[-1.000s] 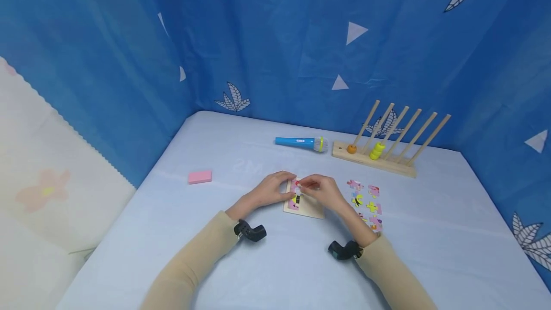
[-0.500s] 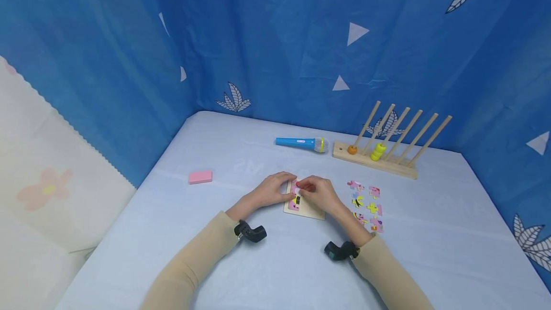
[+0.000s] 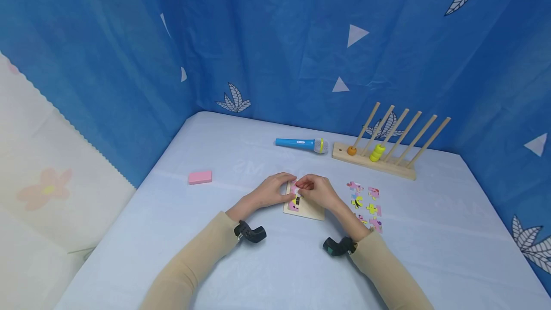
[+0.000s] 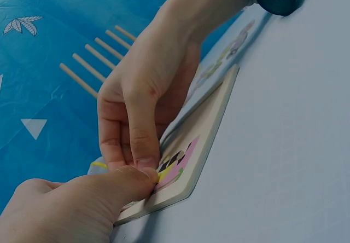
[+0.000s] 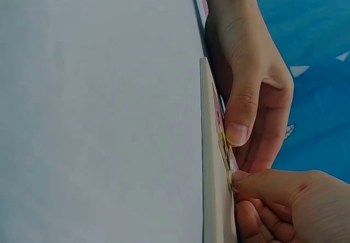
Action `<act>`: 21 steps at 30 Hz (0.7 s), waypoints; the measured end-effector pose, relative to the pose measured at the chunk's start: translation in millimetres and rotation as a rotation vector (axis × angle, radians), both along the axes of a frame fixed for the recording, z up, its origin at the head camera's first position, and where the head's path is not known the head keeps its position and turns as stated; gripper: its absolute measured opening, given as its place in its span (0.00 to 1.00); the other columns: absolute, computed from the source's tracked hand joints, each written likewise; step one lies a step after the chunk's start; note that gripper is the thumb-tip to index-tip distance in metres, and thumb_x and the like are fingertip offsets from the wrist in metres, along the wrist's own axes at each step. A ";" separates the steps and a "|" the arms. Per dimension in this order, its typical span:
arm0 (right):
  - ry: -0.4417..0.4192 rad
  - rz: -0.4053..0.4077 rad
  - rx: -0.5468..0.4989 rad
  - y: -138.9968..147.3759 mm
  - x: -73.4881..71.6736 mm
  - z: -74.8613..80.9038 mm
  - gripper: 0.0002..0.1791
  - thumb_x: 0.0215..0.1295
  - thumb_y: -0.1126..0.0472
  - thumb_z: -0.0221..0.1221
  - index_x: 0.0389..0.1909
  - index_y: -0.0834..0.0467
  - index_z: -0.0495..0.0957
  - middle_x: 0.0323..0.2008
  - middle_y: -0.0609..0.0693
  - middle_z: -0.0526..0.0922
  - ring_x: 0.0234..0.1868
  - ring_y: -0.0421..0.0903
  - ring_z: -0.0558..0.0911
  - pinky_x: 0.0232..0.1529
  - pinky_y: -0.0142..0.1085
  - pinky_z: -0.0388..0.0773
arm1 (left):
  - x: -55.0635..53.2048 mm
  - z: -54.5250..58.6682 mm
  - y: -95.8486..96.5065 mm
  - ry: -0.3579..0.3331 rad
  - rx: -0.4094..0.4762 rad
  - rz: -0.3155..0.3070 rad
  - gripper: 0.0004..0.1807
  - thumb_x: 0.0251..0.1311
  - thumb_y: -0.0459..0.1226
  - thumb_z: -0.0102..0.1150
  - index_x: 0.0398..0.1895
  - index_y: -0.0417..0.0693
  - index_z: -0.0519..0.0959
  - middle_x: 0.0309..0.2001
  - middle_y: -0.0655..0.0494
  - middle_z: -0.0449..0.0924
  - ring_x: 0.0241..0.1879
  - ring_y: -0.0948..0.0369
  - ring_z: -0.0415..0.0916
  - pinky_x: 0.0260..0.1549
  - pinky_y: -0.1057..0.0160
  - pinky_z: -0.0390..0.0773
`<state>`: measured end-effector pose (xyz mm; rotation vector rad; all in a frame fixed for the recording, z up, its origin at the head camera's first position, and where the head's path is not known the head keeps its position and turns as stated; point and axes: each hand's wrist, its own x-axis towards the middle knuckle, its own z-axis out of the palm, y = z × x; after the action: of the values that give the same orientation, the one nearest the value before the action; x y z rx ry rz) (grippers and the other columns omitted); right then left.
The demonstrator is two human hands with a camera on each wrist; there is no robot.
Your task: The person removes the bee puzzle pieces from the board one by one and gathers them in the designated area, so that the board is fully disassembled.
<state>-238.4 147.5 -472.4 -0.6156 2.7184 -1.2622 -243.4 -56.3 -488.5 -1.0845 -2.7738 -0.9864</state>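
A small wooden puzzle board [image 3: 312, 210] lies in front of me, its left part filled with pink, yellow and black puzzle pieces [image 3: 293, 205]. My left hand [image 3: 271, 189] holds the board at its left side, thumb over the pieces and fingers at the far edge. Over the upper left of the board, my right hand [image 3: 322, 192] pinches a puzzle piece [image 5: 233, 160] with thumb and fingers; most of that piece is hidden. In the left wrist view, the two thumbs lie close together above the board [image 4: 186, 184].
Several loose puzzle pieces [image 3: 372, 208] lie in two columns right of the board. A blue toy microphone [image 3: 297, 144] and a wooden peg rack [image 3: 396, 168] with orange and yellow beads stand behind. A pink block [image 3: 200, 177] lies to the left.
My right hand and forearm have shifted slightly left, the fingers making small movements over the same spot on the board. My left hand has stayed in place.
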 end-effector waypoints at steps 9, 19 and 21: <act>-0.033 0.005 -0.016 1.0 -2.4 -1.1 0.08 0.57 0.69 0.64 0.38 0.60 0.81 0.30 0.46 0.80 0.32 0.42 0.77 0.34 0.31 0.77 | 0.8 0.8 0.6 -0.006 0.011 -0.008 0.30 0.58 0.45 0.61 0.61 0.38 0.71 0.60 0.46 0.72 0.62 0.52 0.65 0.61 0.55 0.64; 0.083 0.019 0.011 -0.2 -0.2 -1.5 0.07 0.55 0.70 0.65 0.35 0.60 0.82 0.28 0.45 0.80 0.29 0.41 0.76 0.31 0.30 0.76 | 0.2 -0.9 1.3 -0.004 0.011 -0.004 0.30 0.58 0.45 0.62 0.61 0.39 0.71 0.60 0.46 0.72 0.62 0.52 0.65 0.62 0.56 0.63; 0.102 0.022 0.017 0.0 -0.1 -1.8 0.07 0.55 0.70 0.65 0.35 0.60 0.82 0.28 0.45 0.80 0.29 0.41 0.76 0.30 0.30 0.76 | 0.1 -1.6 1.5 -0.006 0.008 -0.002 0.30 0.58 0.45 0.62 0.61 0.39 0.71 0.60 0.46 0.71 0.62 0.53 0.65 0.62 0.56 0.63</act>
<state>-238.5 147.5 -474.2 -0.7258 2.7920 -1.2349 -243.3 -54.7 -490.1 -1.0858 -2.7713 -1.0019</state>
